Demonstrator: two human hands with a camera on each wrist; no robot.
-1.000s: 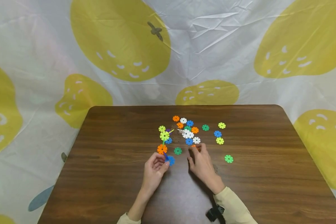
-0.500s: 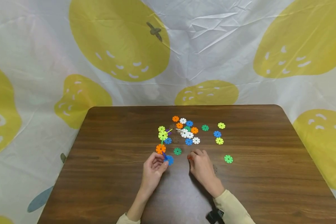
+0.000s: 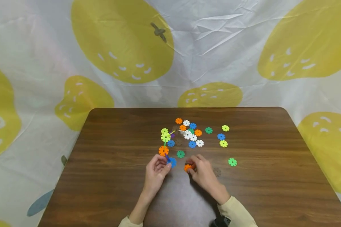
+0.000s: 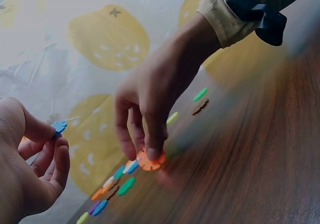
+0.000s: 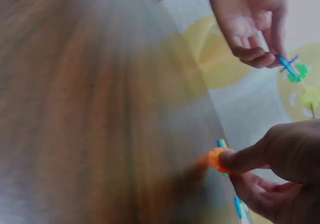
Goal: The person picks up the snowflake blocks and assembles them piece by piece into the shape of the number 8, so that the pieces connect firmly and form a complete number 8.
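Head view: my right hand (image 3: 202,171) pinched an orange snowflake disc (image 3: 187,167) at its notched rim, fingers (image 4: 155,146) curled over it, disc touching the desk (image 3: 108,176). Judged light, stiff, slick plastic; edge grip best. My left hand (image 3: 157,171) pinched the blue disc (image 3: 172,162) of the joined chain.

— What's lost here?
— My right wrist view is all smear: the table (image 5: 90,109) blurs out, and my thumb covers part of the orange disc (image 5: 215,160).
— And the left?
— My left hand (image 4: 25,169) runs off the frame's edge.
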